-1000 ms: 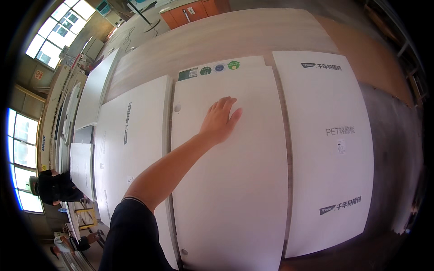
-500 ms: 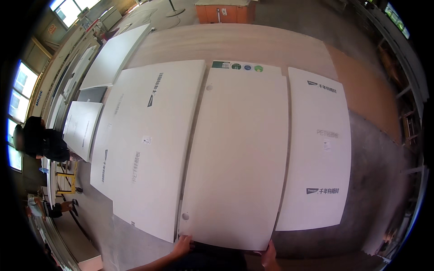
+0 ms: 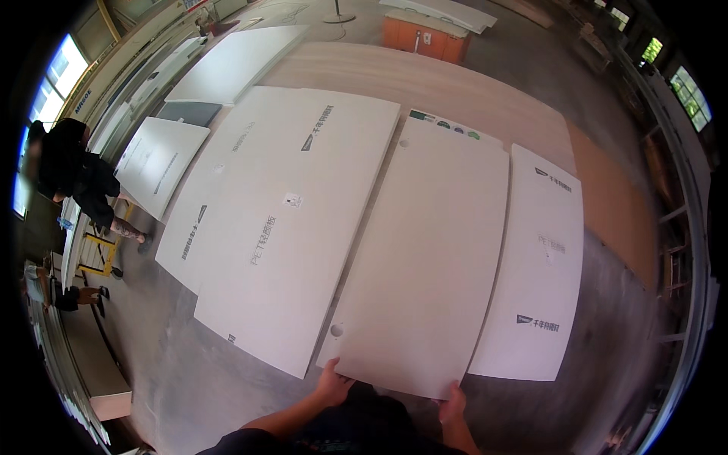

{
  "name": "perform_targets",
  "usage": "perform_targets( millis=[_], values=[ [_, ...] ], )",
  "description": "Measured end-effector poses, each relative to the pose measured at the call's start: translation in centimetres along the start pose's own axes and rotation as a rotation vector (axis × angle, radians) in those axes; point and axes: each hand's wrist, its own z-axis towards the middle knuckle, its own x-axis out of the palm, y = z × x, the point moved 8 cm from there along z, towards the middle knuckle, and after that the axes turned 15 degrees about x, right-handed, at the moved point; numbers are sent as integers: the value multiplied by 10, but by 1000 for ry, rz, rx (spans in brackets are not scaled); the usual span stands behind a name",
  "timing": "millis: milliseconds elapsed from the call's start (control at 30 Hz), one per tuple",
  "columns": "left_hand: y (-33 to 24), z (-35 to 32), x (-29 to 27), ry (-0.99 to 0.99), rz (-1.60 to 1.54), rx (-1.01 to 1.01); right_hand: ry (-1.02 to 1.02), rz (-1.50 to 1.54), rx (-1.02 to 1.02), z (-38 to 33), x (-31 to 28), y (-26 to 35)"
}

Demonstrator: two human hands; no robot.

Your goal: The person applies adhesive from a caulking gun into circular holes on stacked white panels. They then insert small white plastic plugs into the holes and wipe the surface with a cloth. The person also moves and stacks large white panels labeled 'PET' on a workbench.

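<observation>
A long pale cabinet door panel (image 3: pixel 425 250) with two round hinge holes lies lengthwise in front of me, its short near edge above my lap. At that edge's left corner my left hand (image 3: pixel 334 384) is closed, the thumb on top and the fingers beneath. Gripping the right corner the same way is my right hand (image 3: pixel 453 403). The fingers under the panel are hidden. To the left a wide white printed board (image 3: pixel 280 220) lies on other boards, with a narrow gap between. On the right lies a narrower white printed board (image 3: pixel 531 265).
A large brown sheet (image 3: pixel 470 87) lies under the far ends of the boards. Beyond stands an orange cabinet (image 3: pixel 421 38). More white boards (image 3: pixel 235 64) lie at the far left. Two people (image 3: pixel 72 163) are at the left, near a yellow stand (image 3: pixel 98 254).
The view has turned, so the boards now appear slanted. Both hands still hold the panel's near corners, and more of my forearms shows. The person at the left has shifted.
</observation>
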Motion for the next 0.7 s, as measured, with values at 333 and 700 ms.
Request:
perform_targets(
  millis=[333,700],
  values=[
    [4,1,-1,9,-28,61,-26,-107,-18,-8,1,12],
    [-20,-20,9,115,76,62,-677,-439,-415,-44,21,69]
  ],
)
